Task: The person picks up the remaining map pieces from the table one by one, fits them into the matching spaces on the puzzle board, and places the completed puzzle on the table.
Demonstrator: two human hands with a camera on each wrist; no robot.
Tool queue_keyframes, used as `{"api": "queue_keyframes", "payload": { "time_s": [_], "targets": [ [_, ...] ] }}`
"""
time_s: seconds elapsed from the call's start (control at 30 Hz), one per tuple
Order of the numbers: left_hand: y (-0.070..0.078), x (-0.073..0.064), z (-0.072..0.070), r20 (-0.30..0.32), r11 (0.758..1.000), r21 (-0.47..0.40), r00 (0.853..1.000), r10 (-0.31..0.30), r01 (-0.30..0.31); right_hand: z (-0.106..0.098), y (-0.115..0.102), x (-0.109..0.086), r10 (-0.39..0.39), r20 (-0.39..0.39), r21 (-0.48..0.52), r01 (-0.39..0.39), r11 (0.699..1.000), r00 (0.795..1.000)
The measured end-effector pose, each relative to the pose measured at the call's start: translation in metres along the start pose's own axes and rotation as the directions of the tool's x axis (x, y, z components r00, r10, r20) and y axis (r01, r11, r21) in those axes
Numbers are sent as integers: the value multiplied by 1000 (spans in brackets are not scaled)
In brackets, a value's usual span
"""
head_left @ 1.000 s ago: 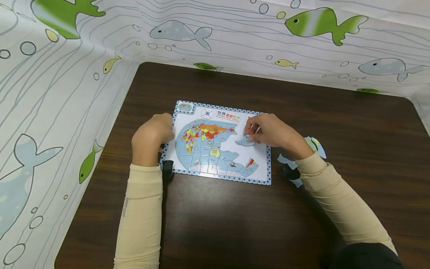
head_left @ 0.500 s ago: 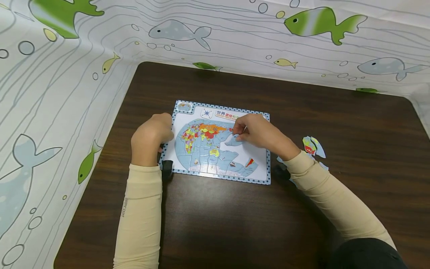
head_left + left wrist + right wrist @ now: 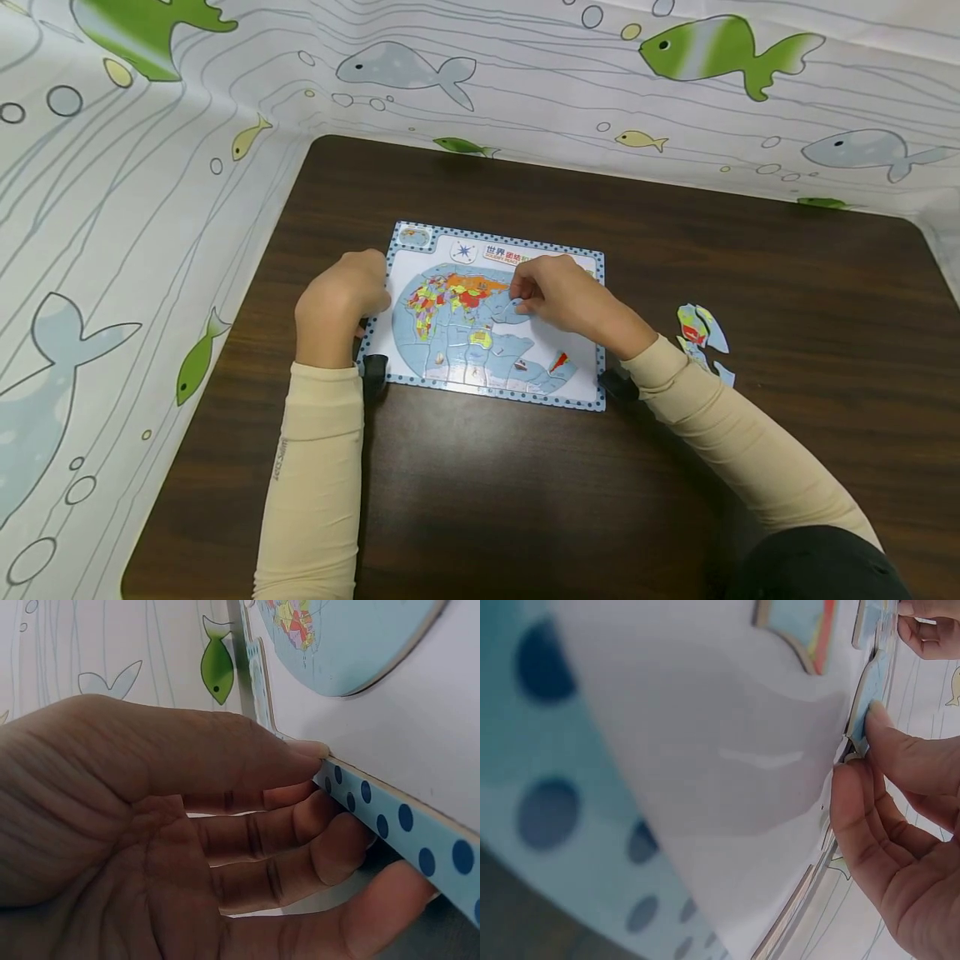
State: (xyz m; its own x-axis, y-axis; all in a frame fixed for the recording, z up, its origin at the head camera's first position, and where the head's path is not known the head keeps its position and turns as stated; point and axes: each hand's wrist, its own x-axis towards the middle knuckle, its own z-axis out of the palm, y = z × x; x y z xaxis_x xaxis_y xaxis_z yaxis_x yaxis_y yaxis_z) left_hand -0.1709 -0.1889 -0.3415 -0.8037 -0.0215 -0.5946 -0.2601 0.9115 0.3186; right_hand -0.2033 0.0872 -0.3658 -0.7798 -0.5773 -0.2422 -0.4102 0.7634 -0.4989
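Observation:
A world-map jigsaw board (image 3: 551, 401) with a dotted blue border lies on the table. My left hand (image 3: 341, 302) grips its left edge; in the left wrist view the thumb (image 3: 300, 759) lies on the border and the fingers (image 3: 337, 851) curl against the underside. Over the right part of the map, my right hand (image 3: 562, 292) pinches a light blue puzzle piece (image 3: 508, 310) between thumb and fingers. In the right wrist view that puzzle piece (image 3: 866, 697) is at the assembled map's edge; whether it lies flat is hard to tell.
Several loose puzzle pieces (image 3: 701, 333) lie on the dark wooden table (image 3: 480, 492) right of the board, partly behind the right sleeve (image 3: 735, 425). A white fish-patterned sheet (image 3: 525, 67) lines the table's back and left sides.
My right hand has carried the blue piece leftward across the board to the edge of the assembled map. The left hand has stayed on the board's left edge.

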Motion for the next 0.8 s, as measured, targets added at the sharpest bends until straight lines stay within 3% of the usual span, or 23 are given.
{"api": "queue_keyframes", "payload": {
  "time_s": [0.8],
  "targets": [
    [2,-1,2,-7,1000,-6,1000,2,-2,-1,1,0,56,9,13,-56,998,998]
  ]
}}
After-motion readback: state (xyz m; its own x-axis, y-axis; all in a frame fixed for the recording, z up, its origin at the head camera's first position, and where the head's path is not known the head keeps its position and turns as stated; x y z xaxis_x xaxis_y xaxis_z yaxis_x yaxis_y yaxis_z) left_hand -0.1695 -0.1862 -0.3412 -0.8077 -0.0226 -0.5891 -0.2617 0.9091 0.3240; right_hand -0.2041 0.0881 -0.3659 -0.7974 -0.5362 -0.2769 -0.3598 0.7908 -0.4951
